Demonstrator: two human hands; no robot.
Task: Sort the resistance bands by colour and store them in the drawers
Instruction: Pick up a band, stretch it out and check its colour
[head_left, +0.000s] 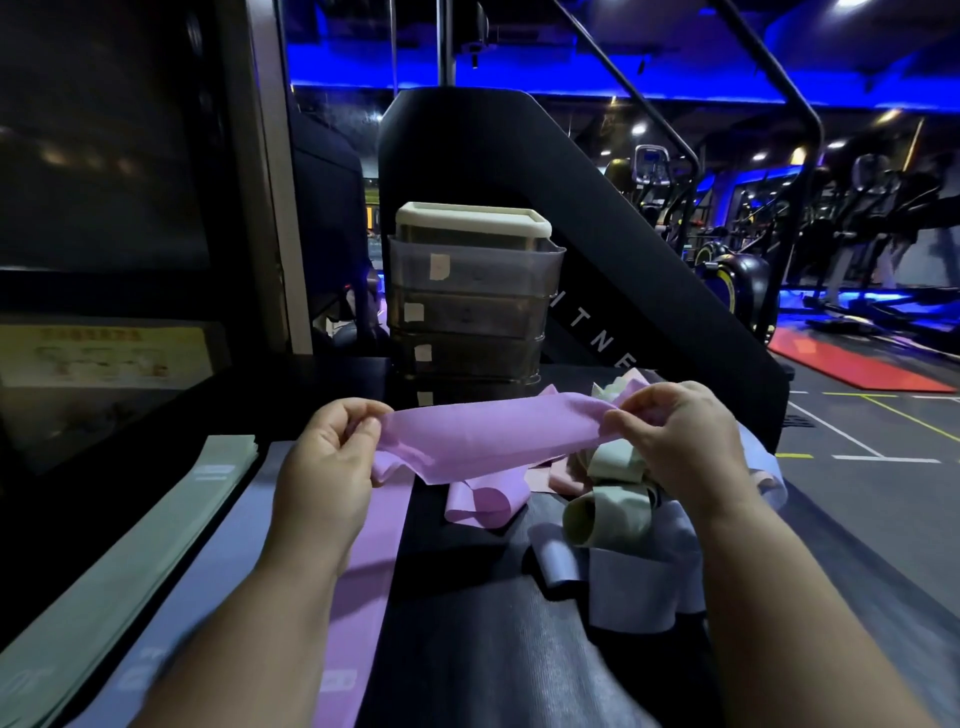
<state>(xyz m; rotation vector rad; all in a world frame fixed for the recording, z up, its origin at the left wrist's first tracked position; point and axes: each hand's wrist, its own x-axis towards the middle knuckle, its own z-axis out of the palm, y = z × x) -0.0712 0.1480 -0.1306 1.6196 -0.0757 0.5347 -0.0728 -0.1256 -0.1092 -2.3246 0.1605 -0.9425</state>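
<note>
The purple band (488, 434) looks like thin matt rubber with a fine woven-like texture. Behind it, the drawer unit (470, 312) is smoky translucent plastic, slightly glossy, with paper labels (439, 267). Under the band, the dark surface (483, 623) is matt and finely ribbed.

Both bare forearms reach forward and slightly inward, the left hand (330, 462) and the right hand (680, 441) held level with each other and apart, each with thumb and curled fingers (623, 418) pinching one end of a purple band (488, 431) spread flat between their fingertips.
</note>
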